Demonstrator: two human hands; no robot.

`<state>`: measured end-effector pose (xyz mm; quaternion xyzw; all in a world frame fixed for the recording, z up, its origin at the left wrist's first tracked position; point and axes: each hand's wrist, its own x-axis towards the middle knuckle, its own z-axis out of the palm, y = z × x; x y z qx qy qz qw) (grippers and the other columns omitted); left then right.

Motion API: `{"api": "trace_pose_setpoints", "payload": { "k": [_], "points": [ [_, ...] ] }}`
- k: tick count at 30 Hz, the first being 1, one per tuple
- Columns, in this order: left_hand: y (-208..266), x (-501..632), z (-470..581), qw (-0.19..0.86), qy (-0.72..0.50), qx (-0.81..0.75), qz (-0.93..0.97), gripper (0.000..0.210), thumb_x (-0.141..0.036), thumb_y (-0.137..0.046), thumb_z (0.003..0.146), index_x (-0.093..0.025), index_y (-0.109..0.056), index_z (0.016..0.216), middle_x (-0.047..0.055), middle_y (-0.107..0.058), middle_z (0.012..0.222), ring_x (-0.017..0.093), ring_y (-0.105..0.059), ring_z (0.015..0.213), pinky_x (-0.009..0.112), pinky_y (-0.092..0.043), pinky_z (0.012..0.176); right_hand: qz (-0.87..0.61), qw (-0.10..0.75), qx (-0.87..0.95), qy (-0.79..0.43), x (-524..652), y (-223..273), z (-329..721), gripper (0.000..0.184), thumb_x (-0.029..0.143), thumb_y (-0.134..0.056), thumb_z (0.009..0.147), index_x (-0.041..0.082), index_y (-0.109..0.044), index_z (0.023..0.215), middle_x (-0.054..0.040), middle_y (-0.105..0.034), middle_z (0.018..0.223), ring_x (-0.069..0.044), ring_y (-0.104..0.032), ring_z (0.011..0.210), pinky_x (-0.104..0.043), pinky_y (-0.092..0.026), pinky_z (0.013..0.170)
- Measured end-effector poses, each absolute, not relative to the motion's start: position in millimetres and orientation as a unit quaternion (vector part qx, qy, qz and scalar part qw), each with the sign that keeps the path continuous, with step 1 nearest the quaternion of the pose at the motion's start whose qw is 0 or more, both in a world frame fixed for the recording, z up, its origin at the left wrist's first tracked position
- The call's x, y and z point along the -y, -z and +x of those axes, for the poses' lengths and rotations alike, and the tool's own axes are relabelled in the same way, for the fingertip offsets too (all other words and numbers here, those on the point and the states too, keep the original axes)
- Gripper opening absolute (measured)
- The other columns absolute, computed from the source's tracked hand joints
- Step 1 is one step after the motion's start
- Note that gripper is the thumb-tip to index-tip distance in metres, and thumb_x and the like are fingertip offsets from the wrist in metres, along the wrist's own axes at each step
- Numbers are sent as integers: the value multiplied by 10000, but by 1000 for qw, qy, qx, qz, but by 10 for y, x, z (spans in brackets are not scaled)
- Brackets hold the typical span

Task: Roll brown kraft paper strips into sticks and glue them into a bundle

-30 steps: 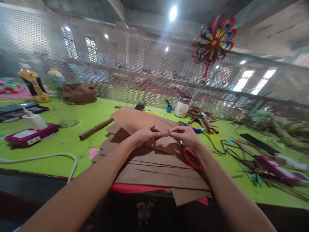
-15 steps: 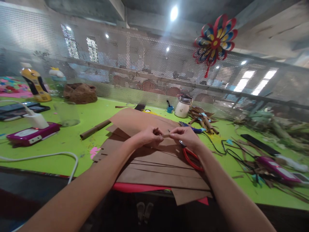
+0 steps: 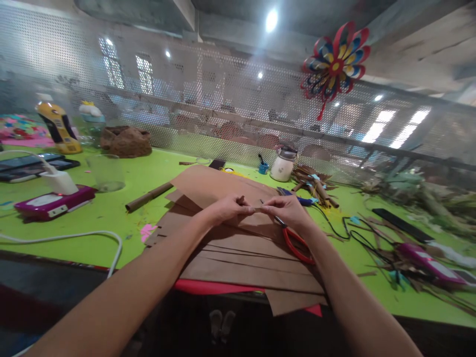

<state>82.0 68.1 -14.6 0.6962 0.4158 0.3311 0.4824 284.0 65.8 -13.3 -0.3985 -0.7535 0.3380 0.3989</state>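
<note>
Strip [image 3: 257,209] over brown paper [image 3: 241,248], short bit showing, long axis seemingly side to side. Left hand [image 3: 231,209] pinches it from the left, right hand [image 3: 285,209] from the right; neither nearer. Scissors [image 3: 288,240] by right wrist; held or loose, cannot tell.

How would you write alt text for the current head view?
A person's left hand and right hand pinch a small brown strip above brown sheets on a green table. Red-handled scissors show partly beneath the right hand; a perforated screen stands behind.
</note>
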Motion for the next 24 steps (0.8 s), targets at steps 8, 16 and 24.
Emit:
{"api": "trace_pose_setpoints", "payload": {
  "k": [8, 16, 24],
  "points": [
    [182, -699, 831, 478, -326, -393, 714, 295, -386, -675, 584, -114, -603, 675, -11, -515, 553, 82, -420, 521, 217, -311, 501, -389, 363, 775, -341, -599, 53, 2871, 314, 424, -623, 674, 113, -664, 656, 8, -514, 423, -81, -434, 389, -210, -320, 403],
    [172, -654, 838, 522, -295, -384, 702, 340, -437, -646, 610, -124, -566, 714, -14, -509, 565, 75, -416, 484, 212, -304, 463, -396, 347, 780, -337, -612, 77, 2880, 291, 396, -609, 696, 110, -655, 665, 7, -518, 426, -76, -424, 387, -201, -302, 396],
    [224, -707, 883, 480, -317, -391, 718, 363, -447, -670, 578, -109, -566, 658, -16, -488, 554, 73, -393, 507, 216, -298, 486, -396, 331, 786, -341, -578, 60, 2841, 281, 386, -600, 704, 112, -653, 666, 20, -491, 401, -68, -398, 368, -201, -279, 394]
  ]
}}
